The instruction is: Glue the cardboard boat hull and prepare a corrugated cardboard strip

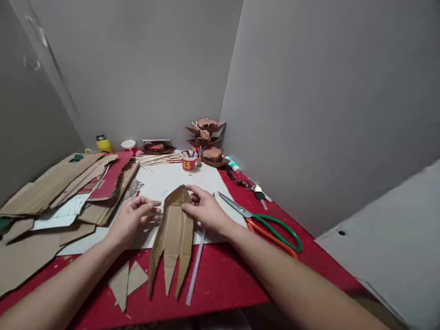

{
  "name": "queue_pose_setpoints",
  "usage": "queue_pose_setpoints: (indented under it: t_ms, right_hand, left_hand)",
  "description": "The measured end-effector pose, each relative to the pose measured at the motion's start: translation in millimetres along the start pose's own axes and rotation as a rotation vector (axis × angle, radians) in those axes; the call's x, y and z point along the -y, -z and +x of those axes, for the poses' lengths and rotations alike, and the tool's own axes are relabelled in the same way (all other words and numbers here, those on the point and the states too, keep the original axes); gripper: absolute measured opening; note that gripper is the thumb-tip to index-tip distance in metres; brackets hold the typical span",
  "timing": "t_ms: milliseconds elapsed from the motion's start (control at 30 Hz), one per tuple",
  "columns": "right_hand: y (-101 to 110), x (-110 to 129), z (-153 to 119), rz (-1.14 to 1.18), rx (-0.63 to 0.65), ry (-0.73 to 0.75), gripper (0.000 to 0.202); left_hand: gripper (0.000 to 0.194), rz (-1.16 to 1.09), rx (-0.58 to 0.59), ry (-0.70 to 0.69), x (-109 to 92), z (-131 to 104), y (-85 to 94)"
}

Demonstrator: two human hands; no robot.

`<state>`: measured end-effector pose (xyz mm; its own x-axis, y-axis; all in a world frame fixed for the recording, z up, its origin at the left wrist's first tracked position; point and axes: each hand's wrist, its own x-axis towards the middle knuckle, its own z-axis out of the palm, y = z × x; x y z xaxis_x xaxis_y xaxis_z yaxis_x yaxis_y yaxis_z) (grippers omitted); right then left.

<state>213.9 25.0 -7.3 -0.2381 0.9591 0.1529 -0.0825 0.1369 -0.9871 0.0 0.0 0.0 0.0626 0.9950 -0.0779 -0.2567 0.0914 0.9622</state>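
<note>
A folded brown cardboard piece [173, 229] has a joined, pointed far end and several loose pointed strips at its near end. My right hand [206, 208] pinches its far right edge between thumb and fingers. Just left of the cardboard, my left hand [137, 215] is apart from it, fingers spread and holding nothing. A translucent glue stick [196, 270] lies to the right of the strips, its far part hidden near my right hand. Two cardboard scraps [120, 282] lie on the red table [227, 279] by the front edge.
Large scissors [254, 217] lie right of my right hand. Cardboard sheets [51, 183] are piled at left. Behind stand a red cup [189, 161], wooden sticks [158, 158], brown cardboard boats [213, 156], a yellow bottle [103, 144] and a white-and-green tube [233, 165]. Keys [259, 192] lie near the wall.
</note>
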Motion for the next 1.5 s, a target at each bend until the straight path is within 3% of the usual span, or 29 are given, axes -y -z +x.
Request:
queue_pose_setpoints:
  t_ms: [100, 267, 367, 500, 767, 867, 967, 1067, 1200, 1367, 1500]
  right_hand:
    - [-6, 6, -2, 0.044, 0.016, 0.008, 0.037]
    - [-15, 12, -10, 0.007, 0.003, 0.114, 0.026]
    - [-21, 13, -17, -0.114, -0.004, 0.161, 0.024]
    - [-26, 13, -23, -0.128, 0.036, 0.072, 0.026]
    - [-22, 21, -22, -0.095, 0.181, 0.078, 0.037]
    - [-16, 24, -19, -0.003, 0.036, 0.089, 0.041]
    - [-10, 26, -18, 0.061, -0.190, 0.118, 0.025]
    - [-9, 26, -20, 0.065, -0.220, 0.114, 0.027]
    - [-13, 25, -26, 0.026, -0.079, 0.074, 0.022]
    - [-20, 30, -35, -0.072, 0.195, 0.020, 0.027]
    - [-25, 33, -44, -0.136, 0.338, 0.052, 0.016]
  left_hand:
    - [0.047, -0.075, 0.079, 0.182, -9, -11, -18.0]
    - [0.047, -0.270, 0.288, 0.517, -13, -27, -34.4]
    - [0.064, -0.315, 0.387, 0.609, -10, -32, -35.6]
    - [0.077, -0.303, 0.474, 0.656, -5, -33, -33.2]
    - [0.069, -0.269, 0.397, 0.577, -7, -30, -27.8]
    - [0.067, -0.281, 0.301, 0.505, -12, -27, -27.7]
    - [0.066, -0.293, 0.153, 0.415, -13, -25, -28.1]
    - [0.058, -0.289, 0.039, 0.315, -10, -22, -27.1]
    - [0.049, -0.172, 0.015, 0.145, -3, -19, -25.8]
    - [0.060, 0.112, 0.054, -0.145, -7, -29, -33.6]
    - [0.068, 0.232, 0.044, -0.224, -10, -43, -40.3]
